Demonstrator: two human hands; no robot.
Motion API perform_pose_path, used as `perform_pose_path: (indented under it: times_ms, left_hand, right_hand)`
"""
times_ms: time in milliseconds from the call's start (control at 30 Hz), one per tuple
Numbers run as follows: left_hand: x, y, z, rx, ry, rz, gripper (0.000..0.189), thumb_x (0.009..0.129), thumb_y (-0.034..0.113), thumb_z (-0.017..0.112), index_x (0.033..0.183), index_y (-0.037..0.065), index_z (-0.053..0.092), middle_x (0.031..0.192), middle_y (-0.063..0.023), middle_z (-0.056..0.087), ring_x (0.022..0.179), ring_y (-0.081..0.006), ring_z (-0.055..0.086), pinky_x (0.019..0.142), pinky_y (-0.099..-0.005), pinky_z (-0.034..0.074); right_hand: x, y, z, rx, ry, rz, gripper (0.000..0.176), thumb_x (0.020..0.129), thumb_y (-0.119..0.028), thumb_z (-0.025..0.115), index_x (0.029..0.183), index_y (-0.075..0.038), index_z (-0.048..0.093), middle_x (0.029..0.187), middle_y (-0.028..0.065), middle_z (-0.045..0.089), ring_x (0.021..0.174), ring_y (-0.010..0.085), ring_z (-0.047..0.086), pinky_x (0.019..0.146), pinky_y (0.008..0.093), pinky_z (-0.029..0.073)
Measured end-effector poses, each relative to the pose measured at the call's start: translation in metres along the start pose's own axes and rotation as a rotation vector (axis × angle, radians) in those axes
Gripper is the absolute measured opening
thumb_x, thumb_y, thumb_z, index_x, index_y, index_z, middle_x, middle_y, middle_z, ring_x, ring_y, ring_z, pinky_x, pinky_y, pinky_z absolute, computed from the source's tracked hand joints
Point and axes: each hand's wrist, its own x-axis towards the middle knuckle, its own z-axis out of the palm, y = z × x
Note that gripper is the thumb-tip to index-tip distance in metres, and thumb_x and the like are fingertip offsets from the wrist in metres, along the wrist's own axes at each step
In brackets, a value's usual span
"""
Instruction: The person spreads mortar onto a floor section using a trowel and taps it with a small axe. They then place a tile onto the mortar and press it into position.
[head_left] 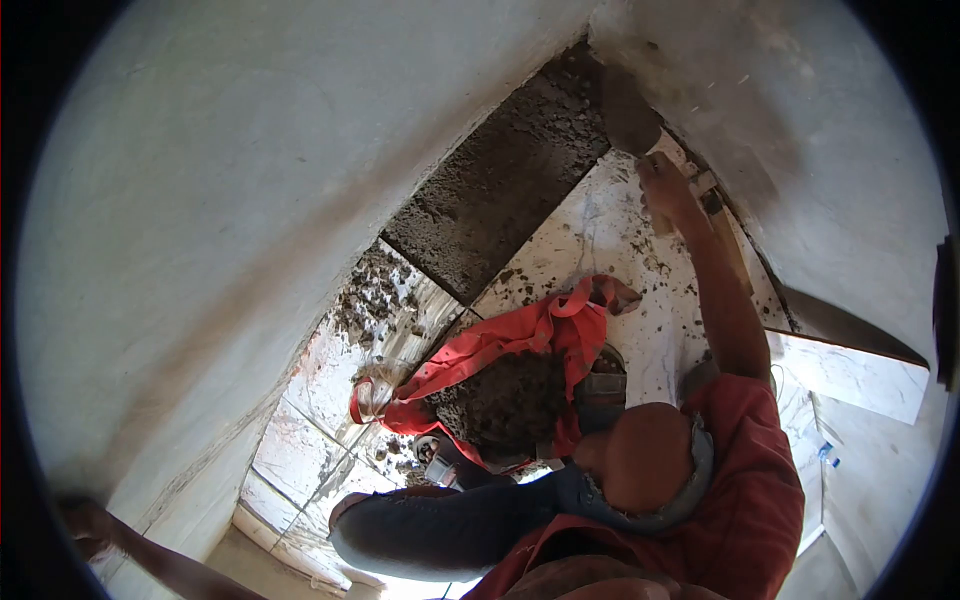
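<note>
My right hand [668,188] is closed around the handle of a trowel, and its grey blade [630,115] reaches toward the far corner. The blade lies at the end of a dark bed of wet mortar [500,180] that fills a rectangular gap in the floor along the left wall. At the lower left edge, my left hand [88,528] is close to the wall; its fingers are too dark to make out. A red sack [560,325], spread open between my legs, carries a heap of dark mortar [510,395].
White marbled tiles [600,215], spattered with mortar, surround the bed. A narrow strip of wood [735,245] lies along the right wall. Another white tile [860,375] leans at the right. Mortar crumbs [375,290] cover tiles by the left wall [220,200]. A small blue-and-clear object [828,455] lies at right.
</note>
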Motion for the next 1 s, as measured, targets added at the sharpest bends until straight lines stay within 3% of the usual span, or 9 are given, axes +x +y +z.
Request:
perform_pose_path:
  times_ms: [133,300,400,467,567,600,700,800,1000]
  left_hand:
    - [0.000,0.010,-0.002,0.063,-0.025,-0.070,0.049,0.095,0.031,0.028,0.125,-0.007,0.035,0.140,-0.0268,0.020,0.131,-0.0388,0.017,0.102,-0.0532,0.010]
    - [-0.001,0.006,-0.002,0.070,-0.020,-0.039,0.047,0.095,0.030,0.029,0.125,-0.007,0.035,0.140,-0.0266,0.020,0.131,-0.0380,0.016,0.101,-0.0522,0.011]
    - [0.000,0.004,-0.003,0.056,-0.019,-0.020,0.047,0.095,0.029,0.030,0.124,-0.007,0.035,0.140,-0.0264,0.020,0.131,-0.0374,0.016,0.101,-0.0517,0.012]
    - [0.000,0.003,-0.003,0.049,-0.022,-0.012,0.047,0.095,0.029,0.031,0.124,-0.007,0.036,0.140,-0.0263,0.020,0.131,-0.0373,0.015,0.101,-0.0515,0.012]
    - [0.001,0.001,-0.001,-0.002,0.011,0.012,0.047,0.095,0.030,0.031,0.123,-0.008,0.036,0.140,-0.0268,0.020,0.131,-0.0378,0.015,0.101,-0.0516,0.013]
    - [0.000,0.002,-0.002,0.025,0.001,-0.010,0.048,0.095,0.030,0.031,0.123,-0.008,0.036,0.140,-0.0271,0.020,0.131,-0.0380,0.015,0.101,-0.0517,0.013]
    - [-0.003,0.006,-0.003,0.062,-0.008,-0.048,0.048,0.095,0.030,0.031,0.122,-0.009,0.036,0.140,-0.0275,0.020,0.130,-0.0385,0.016,0.101,-0.0521,0.013]
    - [0.000,0.005,-0.001,0.057,0.004,-0.043,0.049,0.095,0.031,0.031,0.123,-0.010,0.035,0.140,-0.0277,0.020,0.130,-0.0391,0.016,0.101,-0.0526,0.013]
    - [-0.004,0.004,-0.005,0.095,-0.024,-0.046,0.048,0.095,0.029,0.030,0.124,-0.010,0.034,0.140,-0.0274,0.020,0.130,-0.0396,0.017,0.101,-0.0535,0.012]
  right_hand:
    - [0.005,0.015,0.023,0.181,0.042,0.007,0.029,0.086,-0.029,0.047,0.096,-0.001,0.048,0.067,0.0074,0.051,0.048,0.0174,0.053,0.042,0.0342,0.047]
    - [0.001,-0.009,0.044,0.360,0.077,0.017,0.029,0.085,-0.028,0.049,0.096,-0.002,0.048,0.070,0.0092,0.052,0.053,0.0180,0.056,0.045,0.0335,0.047]
    - [0.013,-0.024,0.037,0.025,-0.024,-0.130,0.032,0.085,-0.028,0.050,0.100,0.000,0.048,0.080,0.0144,0.057,0.065,0.0248,0.060,0.056,0.0376,0.050]
    - [0.034,-0.025,0.031,-0.612,0.182,-0.423,0.035,0.083,-0.028,0.051,0.103,0.001,0.048,0.092,0.0201,0.058,0.079,0.0324,0.060,0.071,0.0416,0.049]
    - [0.049,-0.025,0.011,-0.739,0.204,-0.488,0.032,0.083,-0.022,0.050,0.104,0.002,0.048,0.096,0.0244,0.058,0.090,0.0354,0.059,0.072,0.0438,0.049]
    - [0.044,-0.027,0.009,-0.818,0.280,-0.525,0.033,0.081,-0.021,0.052,0.105,0.002,0.048,0.096,0.0227,0.057,0.083,0.0351,0.061,0.069,0.0441,0.051]
    - [0.027,-0.028,0.007,-1.011,0.195,-0.539,0.031,0.080,-0.017,0.050,0.105,0.002,0.048,0.096,0.0220,0.055,0.076,0.0345,0.062,0.063,0.0435,0.052]
    - [0.005,-0.036,-0.001,-0.982,0.151,-0.662,0.029,0.080,-0.013,0.048,0.106,0.000,0.049,0.098,0.0211,0.055,0.070,0.0324,0.063,0.058,0.0420,0.053]
    - [0.039,-0.022,0.015,-1.035,0.303,-0.541,0.027,0.082,-0.015,0.046,0.107,-0.004,0.050,0.096,0.0189,0.055,0.069,0.0309,0.063,0.055,0.0402,0.053]
